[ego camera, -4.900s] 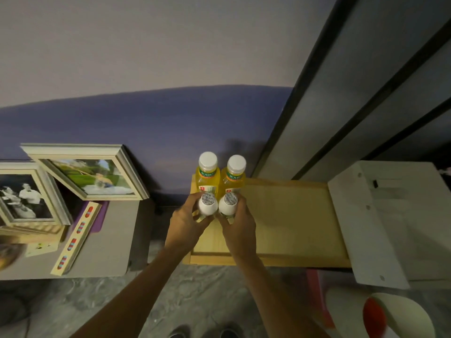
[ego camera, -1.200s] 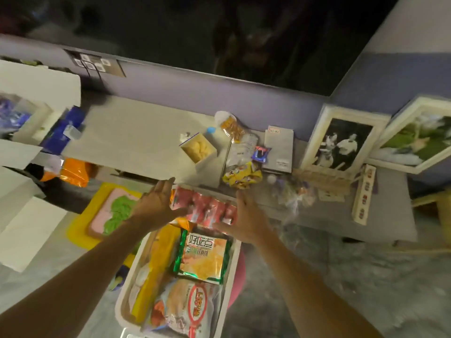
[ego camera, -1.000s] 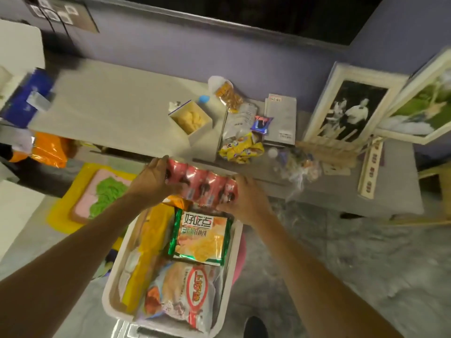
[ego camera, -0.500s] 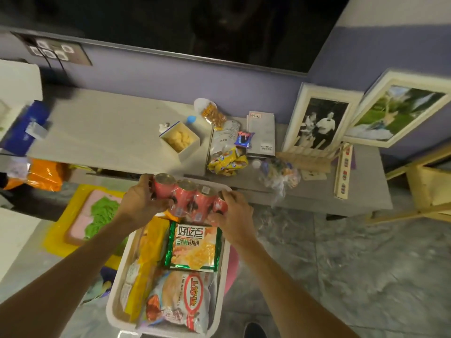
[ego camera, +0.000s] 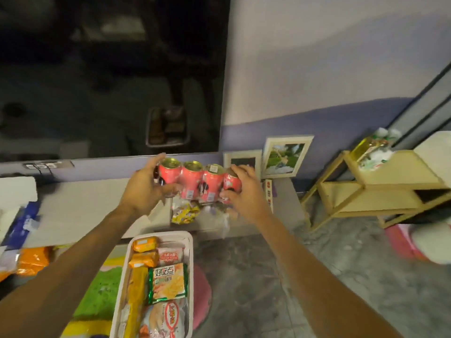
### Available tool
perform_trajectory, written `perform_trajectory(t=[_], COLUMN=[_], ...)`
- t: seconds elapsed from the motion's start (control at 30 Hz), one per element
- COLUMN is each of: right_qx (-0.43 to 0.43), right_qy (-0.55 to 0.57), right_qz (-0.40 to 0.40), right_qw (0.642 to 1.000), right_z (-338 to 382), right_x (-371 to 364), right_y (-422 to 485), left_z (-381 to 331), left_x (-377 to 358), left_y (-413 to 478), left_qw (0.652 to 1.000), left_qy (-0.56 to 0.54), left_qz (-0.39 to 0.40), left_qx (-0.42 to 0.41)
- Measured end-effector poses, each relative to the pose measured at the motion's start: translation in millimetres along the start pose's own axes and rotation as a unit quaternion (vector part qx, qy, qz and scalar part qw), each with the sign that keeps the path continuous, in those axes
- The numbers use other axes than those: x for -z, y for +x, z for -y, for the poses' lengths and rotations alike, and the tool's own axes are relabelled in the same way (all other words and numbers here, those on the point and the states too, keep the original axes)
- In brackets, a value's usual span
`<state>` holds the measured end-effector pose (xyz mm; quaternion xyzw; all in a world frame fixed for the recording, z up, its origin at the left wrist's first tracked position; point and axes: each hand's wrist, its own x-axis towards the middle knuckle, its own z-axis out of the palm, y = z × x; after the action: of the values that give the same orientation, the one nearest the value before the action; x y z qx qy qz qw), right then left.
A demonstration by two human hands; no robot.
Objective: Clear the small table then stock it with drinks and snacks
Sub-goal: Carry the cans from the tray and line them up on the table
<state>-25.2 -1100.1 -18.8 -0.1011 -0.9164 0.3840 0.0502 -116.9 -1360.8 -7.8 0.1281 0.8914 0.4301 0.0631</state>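
A row of several red drink cans (ego camera: 197, 182) is held in the air between my two hands, above the grey counter. My left hand (ego camera: 144, 189) grips the left end of the row and my right hand (ego camera: 241, 189) grips the right end. The small wooden table (ego camera: 380, 176) stands at the right, with yellow juice bottles (ego camera: 371, 147) on its top. A white tray (ego camera: 189, 240) of snack packets sits below my arms on the floor side.
The grey counter (ego camera: 80, 203) carries a yellow snack bag (ego camera: 184, 213), picture frames (ego camera: 285, 156) against the purple wall, and blue and orange packs at the left. A white box (ego camera: 434, 152) sits beside the small table. Grey floor lies between counter and table.
My hands closed on the cans in the tray and lifted them up above the counter. The view has swung to the right, bringing the small wooden table into sight.
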Motion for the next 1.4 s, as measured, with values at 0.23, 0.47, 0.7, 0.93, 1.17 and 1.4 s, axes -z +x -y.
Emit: perform_trajectory(t=[0.23,0.47,0.7,0.93,1.17,1.4], right_qx=[-0.013,-0.042,-0.082,-0.133,-0.157,-0.155], right_qy=[-0.019,-0.073,-0.105,-0.113,-0.131,-0.154], right_qz=[-0.104,-0.207,-0.258,-0.284,-0.271,-0.234], right_qw=[0.994,0.975,0.957,0.943,0.941,0.948], right_z=[-4,-80,-159,-251,-356,-454], right_x=[217,393,520,608,685,759], right_y=[-41,-108,-168,-174,-106,3], left_z=[-197,-378,-502,-586,-642,-686], left_x=[-32,-144,-270,-383,-498,-595], left_y=[19,11,-6,25,110,208], left_qw=[0.989,0.965,0.94,0.923,0.921,0.938], left_qy=[0.002,-0.05,-0.078,-0.1,-0.097,-0.095], left_qz=[0.04,0.074,0.119,0.174,0.186,0.188], left_qx=[-0.144,-0.246,-0.311,-0.329,-0.329,-0.276])
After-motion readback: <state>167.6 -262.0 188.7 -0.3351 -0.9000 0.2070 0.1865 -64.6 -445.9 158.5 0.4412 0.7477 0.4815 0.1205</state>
